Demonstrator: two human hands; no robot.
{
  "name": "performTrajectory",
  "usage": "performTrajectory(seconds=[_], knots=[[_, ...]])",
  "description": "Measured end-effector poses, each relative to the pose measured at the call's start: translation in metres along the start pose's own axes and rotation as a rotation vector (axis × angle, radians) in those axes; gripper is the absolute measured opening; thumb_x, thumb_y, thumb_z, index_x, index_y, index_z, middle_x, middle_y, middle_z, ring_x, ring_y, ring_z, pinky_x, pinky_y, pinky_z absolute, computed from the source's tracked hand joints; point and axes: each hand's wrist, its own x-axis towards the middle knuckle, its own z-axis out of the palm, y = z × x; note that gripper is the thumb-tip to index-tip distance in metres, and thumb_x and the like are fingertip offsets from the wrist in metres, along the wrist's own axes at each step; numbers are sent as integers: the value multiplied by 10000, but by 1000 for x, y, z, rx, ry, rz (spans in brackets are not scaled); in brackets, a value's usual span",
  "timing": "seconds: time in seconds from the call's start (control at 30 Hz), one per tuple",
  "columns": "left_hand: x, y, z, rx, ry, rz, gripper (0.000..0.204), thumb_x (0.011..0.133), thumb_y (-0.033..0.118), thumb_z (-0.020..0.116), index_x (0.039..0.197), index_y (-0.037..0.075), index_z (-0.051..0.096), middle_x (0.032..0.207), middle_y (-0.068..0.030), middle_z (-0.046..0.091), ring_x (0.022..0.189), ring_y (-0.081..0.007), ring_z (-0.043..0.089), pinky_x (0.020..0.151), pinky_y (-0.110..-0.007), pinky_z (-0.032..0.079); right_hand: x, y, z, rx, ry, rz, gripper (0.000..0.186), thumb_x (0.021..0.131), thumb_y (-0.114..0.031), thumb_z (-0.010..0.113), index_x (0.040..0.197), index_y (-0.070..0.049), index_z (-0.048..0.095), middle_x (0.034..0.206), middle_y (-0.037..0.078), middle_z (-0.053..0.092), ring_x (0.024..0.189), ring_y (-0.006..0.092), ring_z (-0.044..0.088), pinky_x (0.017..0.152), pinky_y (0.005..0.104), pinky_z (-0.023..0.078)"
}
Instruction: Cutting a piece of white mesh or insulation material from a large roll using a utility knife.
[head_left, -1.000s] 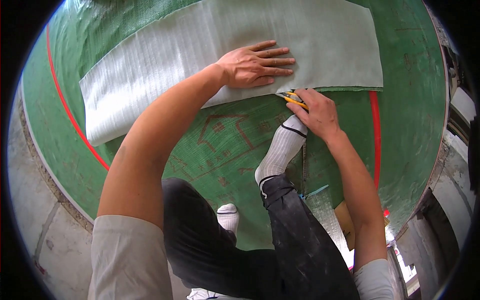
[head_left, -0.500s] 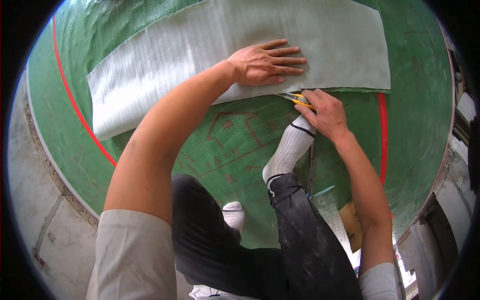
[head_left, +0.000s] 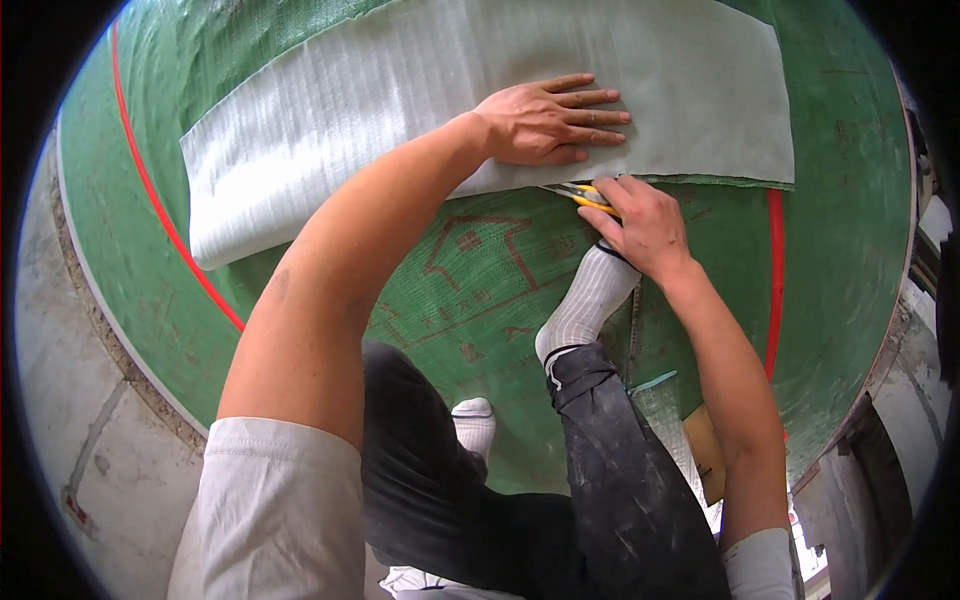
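Observation:
A folded sheet of whitish-silver foam underlay [head_left: 330,120], green on its underside, lies across the green floor covering. My left hand [head_left: 550,120] presses flat on top of it, fingers spread, close to the near edge. Just below, my right hand [head_left: 645,222] grips a yellow utility knife [head_left: 592,196]. The blade points left and lies at the sheet's near edge, along the fold. To the right of the knife the edge is parted and a green layer shows; to its left the fold looks whole.
The green sheeting [head_left: 450,370] has printed markings. A red stripe [head_left: 776,285] runs at right, another red stripe [head_left: 165,215] at left. My socked foot [head_left: 590,295] stands right below the knife hand. Brown cardboard [head_left: 703,445] lies beside my right leg; bare concrete [head_left: 110,450] borders the left.
The knife and my right hand have slid a little left along the sheet's edge, and the parted stretch is longer. My left hand stays pressed on the sheet. The whole view has shifted slightly.

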Motion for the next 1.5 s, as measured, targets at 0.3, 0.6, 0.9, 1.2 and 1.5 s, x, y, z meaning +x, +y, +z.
performTrajectory(seconds=[0.3,0.6,0.9,1.2,1.5], knots=[[-1,-1,4,0,17,7,597,1189,455,487,1758,287,423,1860,28,330,1738,-252,238,1450,-536,133,10,-9,7,-9,19,-47,345,1007,-429,806,1124,-115,727,954,120,690,852,362,741,735,496,606],[-4,-2,3,19,18,10,580,1194,464,456,1747,290,439,1854,35,346,1737,-238,244,1452,-523,123,16,-20,16,12,-1,-58,356,1012,-409,810,1194,-114,731,984,119,700,890,366,740,763,487,603],[-3,-1,3,12,45,4,592,1182,442,503,1751,298,427,1857,47,336,1739,-232,234,1451,-527,128,15,-29,24,16,13,-46,330,981,-410,839,1096,-130,708,947,116,689,865,353,755,736,494,615],[2,-1,3,38,10,0,590,1188,456,487,1755,312,415,1864,60,319,1742,-227,226,1452,-523,123,31,-66,54,57,76,-102,346,985,-425,821,1062,-106,710,931,110,687,868,341,751,752,481,611],[-6,-4,-9,-91,60,14,634,1172,482,530,1769,322,389,1861,33,331,1732,-290,254,1442,-560,148,39,-73,56,46,59,-91,350,990,-427,812,1120,-112,731,932,117,701,881,352,756,769,496,615]])
